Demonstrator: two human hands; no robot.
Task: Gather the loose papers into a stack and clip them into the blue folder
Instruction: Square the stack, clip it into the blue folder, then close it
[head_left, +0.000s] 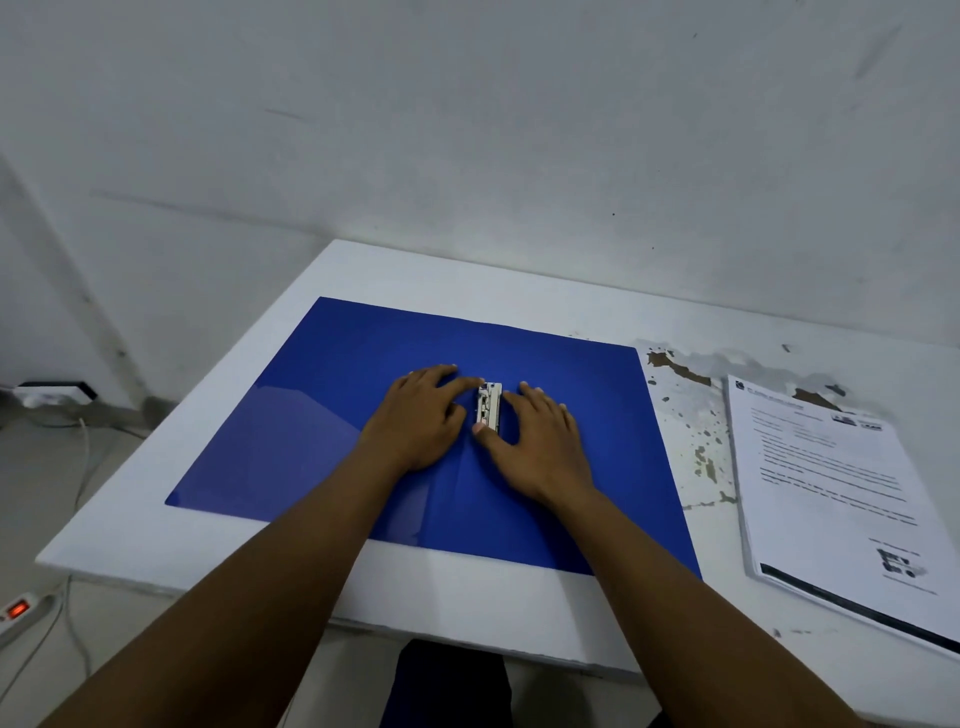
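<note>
The blue folder (322, 415) lies open and flat in the middle of the white table (156, 535). Its metal clip (489, 408) sits along the centre fold. My left hand (423, 418) rests flat on the folder just left of the clip, its index fingertip touching the clip's top end. On the other side, my right hand (540, 441) lies flat with its thumb tip against the clip's lower end. A stack of printed papers (831, 499) lies on the table to the right of the folder, apart from both hands.
The table surface between folder and papers has chipped, peeling paint (696, 410). A wall stands close behind the table. On the floor at the left lie a power strip (21, 610) with a lit red switch, cables, and a dark device (52, 392).
</note>
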